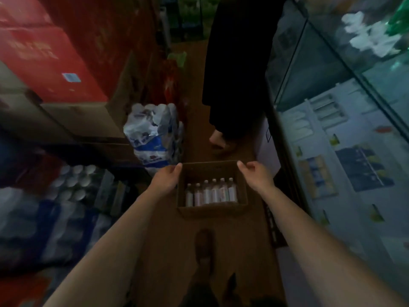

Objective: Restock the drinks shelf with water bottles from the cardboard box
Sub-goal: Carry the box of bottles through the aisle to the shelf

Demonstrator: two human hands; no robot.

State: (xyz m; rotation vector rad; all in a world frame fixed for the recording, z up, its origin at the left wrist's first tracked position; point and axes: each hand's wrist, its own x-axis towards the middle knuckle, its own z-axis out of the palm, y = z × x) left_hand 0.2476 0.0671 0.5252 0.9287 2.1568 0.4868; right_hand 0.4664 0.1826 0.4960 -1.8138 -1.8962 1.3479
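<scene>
An open brown cardboard box point(211, 169) sits low in the dim aisle in front of me. Inside it, several clear water bottles point(210, 192) with white caps lie in a row. My left hand point(167, 179) grips the box's left wall, thumb over the far left corner. My right hand point(254, 175) grips the right wall near the far right corner, fingers curled over the rim. No drinks shelf is plainly in view.
A person in a dark garment point(236, 69) stands barefoot just beyond the box. Shrink-wrapped bottle packs point(155, 134) and stacked red and brown cartons point(51, 58) line the left. A glass display counter point(345, 129) runs along the right. My shoe point(204, 247) is below the box.
</scene>
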